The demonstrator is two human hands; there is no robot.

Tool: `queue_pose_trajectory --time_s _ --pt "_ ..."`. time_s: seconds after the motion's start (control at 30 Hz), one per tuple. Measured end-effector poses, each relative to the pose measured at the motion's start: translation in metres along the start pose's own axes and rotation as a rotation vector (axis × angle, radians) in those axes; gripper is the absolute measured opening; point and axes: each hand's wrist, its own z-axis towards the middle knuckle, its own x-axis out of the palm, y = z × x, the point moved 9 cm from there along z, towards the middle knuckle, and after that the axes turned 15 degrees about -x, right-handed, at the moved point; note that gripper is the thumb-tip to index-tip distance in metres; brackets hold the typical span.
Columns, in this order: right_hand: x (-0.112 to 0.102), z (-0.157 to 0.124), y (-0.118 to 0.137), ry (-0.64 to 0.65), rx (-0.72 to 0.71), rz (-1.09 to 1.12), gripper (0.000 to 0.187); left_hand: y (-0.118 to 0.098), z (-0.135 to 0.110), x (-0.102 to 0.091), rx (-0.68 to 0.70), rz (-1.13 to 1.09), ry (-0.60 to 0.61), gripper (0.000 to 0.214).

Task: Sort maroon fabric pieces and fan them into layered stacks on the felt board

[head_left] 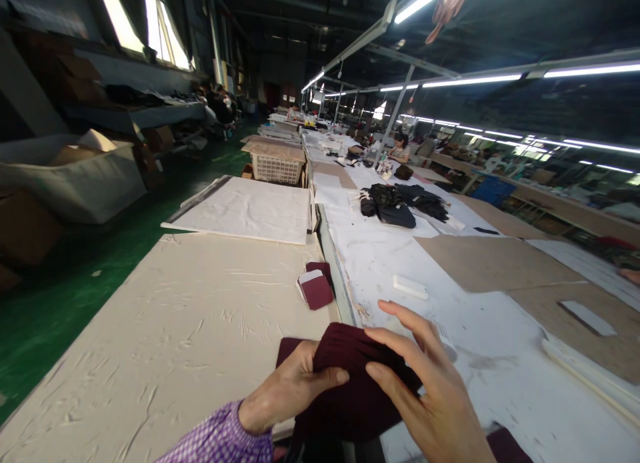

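Note:
My left hand (287, 390) is closed on a folded piece of dark maroon fabric (350, 376), thumb on top, at the near edge of the long table. Over the same fabric my right hand (430, 390) lies with fingers stretched out and apart, touching its right side. A small stack of maroon cloth pieces (316, 286) with a white slip sits a little farther up the table. A purple checked sleeve covers my left forearm.
Paper-covered work tables (190, 330) run far ahead. A white block (410, 286) lies right of centre, dark garments (400, 206) farther on, a plastic basket (277, 168) beyond. Green floor lies left. Other people work in the distance.

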Motion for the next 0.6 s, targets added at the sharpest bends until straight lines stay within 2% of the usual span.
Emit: queue_pose_trajectory --time_s 0.13,0.6 --pt "0.007 0.011 0.009 0.071 -0.041 0.022 0.018 0.0 -0.001 0.002 0.003 0.088 0.015 0.029" --pt "0.013 0.012 -0.002 0.116 0.042 0.131 0.009 0.003 0.002 -0.002 0.016 0.199 0.028 0.028"
